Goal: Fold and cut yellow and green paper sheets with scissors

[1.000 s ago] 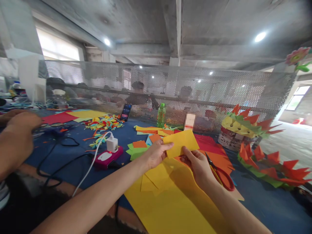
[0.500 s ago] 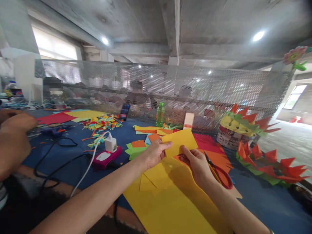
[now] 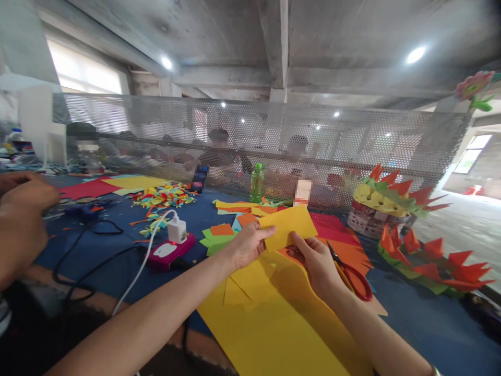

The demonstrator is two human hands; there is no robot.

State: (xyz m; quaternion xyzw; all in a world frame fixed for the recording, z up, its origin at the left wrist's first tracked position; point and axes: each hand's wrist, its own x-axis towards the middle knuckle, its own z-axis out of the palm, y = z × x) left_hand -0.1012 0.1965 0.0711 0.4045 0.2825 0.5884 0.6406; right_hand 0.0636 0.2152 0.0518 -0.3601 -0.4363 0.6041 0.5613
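Observation:
Between my two hands is a small rectangle of yellow paper [image 3: 290, 225], raised above the table. My left hand [image 3: 252, 243] pinches its left end, thumb on top. At the lower edge my right hand [image 3: 313, 256] grips it between thumb and fingers. Beneath lies a large yellow sheet [image 3: 282, 329] with smaller yellow pieces [image 3: 238, 290] on it. Scissors with red and yellow handles [image 3: 354, 279] rest beside my right hand on orange paper [image 3: 362, 253], their points partly next to my wrist.
A pink power strip [image 3: 170, 253] with a white charger [image 3: 177, 231] and cables sits left. Paper scraps [image 3: 162, 196] and a green bottle [image 3: 257, 183] stand farther back. Folded-paper crowns [image 3: 434, 263] are right. Another person's hand [image 3: 29, 201] is at far left, before a mesh divider [image 3: 164, 115].
Almost nothing differs. Both hands keep the same hold on the small yellow paper, and the whole view has shifted very slightly.

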